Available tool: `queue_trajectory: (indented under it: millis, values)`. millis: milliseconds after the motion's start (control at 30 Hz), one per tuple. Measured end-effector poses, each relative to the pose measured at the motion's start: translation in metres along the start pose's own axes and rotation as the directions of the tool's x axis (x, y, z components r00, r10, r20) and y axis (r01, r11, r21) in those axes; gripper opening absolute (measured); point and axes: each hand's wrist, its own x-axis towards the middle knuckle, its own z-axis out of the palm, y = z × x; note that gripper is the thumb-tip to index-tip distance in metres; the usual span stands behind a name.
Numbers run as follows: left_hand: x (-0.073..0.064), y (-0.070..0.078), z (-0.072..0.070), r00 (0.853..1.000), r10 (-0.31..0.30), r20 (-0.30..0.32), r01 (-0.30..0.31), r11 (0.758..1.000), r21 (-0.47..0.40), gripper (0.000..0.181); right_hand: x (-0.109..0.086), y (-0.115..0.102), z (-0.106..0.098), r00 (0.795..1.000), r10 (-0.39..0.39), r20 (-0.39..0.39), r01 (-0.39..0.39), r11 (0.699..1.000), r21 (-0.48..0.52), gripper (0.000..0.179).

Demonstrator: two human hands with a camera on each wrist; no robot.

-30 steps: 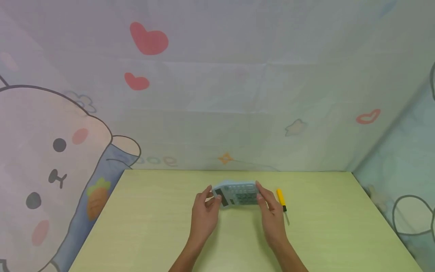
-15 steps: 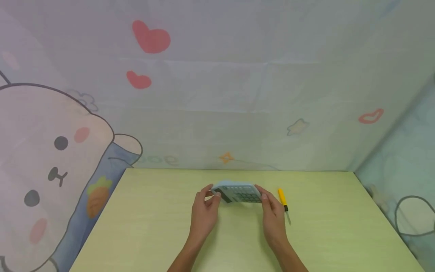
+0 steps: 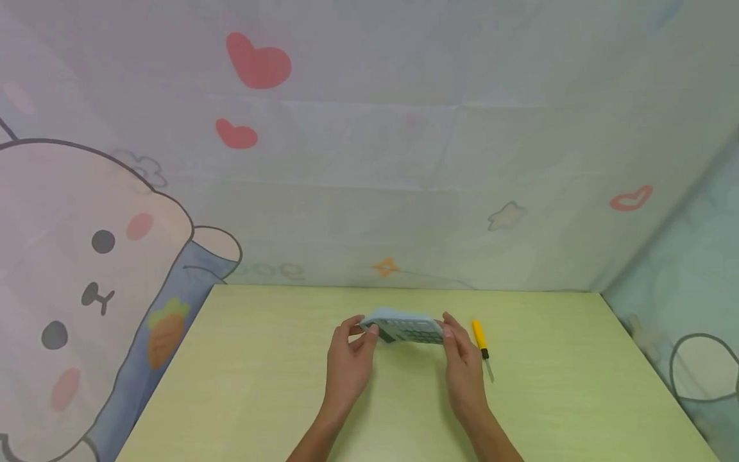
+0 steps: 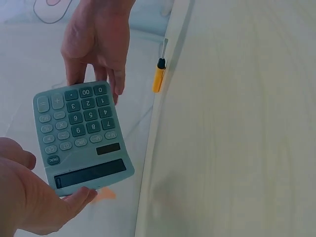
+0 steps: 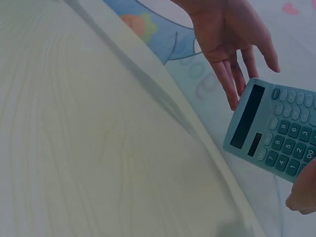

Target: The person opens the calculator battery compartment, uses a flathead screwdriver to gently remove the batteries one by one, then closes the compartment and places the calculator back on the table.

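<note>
A light blue-green calculator (image 3: 407,327) with darker number keys and a dark display is held up over the table between both hands. My left hand (image 3: 349,366) grips its display end, thumb at the front and fingers reaching behind. At the opposite end, my right hand (image 3: 465,372) holds the edge near the 0 and 00 keys, its thumb against the side. In the left wrist view the calculator (image 4: 84,133) shows its whole key face, with the right hand (image 4: 98,39) at the top. The right wrist view shows the left fingers (image 5: 232,81) at the display-end corner.
A screwdriver (image 3: 480,337) with a yellow handle and black collar lies on the table just right of my right hand. The pale green wood-grain table (image 3: 260,372) ends at a patterned cloth backdrop (image 3: 369,160) with hearts and a cartoon animal.
The calculator has tilted so its key face appears narrower from the head view. My right index finger has lifted slightly at its end. The screwdriver has stayed put.
</note>
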Motion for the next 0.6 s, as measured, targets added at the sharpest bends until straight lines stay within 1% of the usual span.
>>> queue_trajectory:
  millis: [133,233,367,433,533,600]
  values:
    - [0.0004,-0.0001,0.0012,1.000,0.004,-0.018,-0.005,1.000,-0.018,0.052,0.0018,-0.0004,-0.0040,0.996,0.053,0.074,-0.058,0.996,0.070,0.047]
    - [0.0014,-0.0002,0.0002,0.999,0.014,-0.030,-0.015,1.000,-0.026,0.051,0.0040,0.0022,-0.0049,0.986,0.077,0.146,-0.099,0.984,0.149,0.048]
    - [0.0026,0.0006,-0.0017,0.999,0.020,-0.035,-0.021,0.999,-0.029,0.053,0.0076,0.0048,-0.0041,0.971,0.079,0.227,-0.143,0.949,0.282,0.048]
    - [0.0029,0.0011,-0.0023,0.999,0.015,-0.035,-0.016,0.999,-0.033,0.054,0.0084,0.0053,-0.0034,0.963,0.077,0.257,-0.162,0.930,0.329,0.050]
    - [0.0033,0.0006,-0.0028,0.999,0.007,-0.042,-0.008,0.999,-0.033,0.057,0.0081,0.0044,-0.0025,0.951,0.099,0.294,-0.205,0.911,0.358,0.052]
    - [0.0035,-0.0001,-0.0028,0.999,0.002,-0.046,-0.004,0.999,-0.035,0.060,0.0079,0.0031,-0.0019,0.938,0.121,0.325,-0.245,0.894,0.376,0.054]
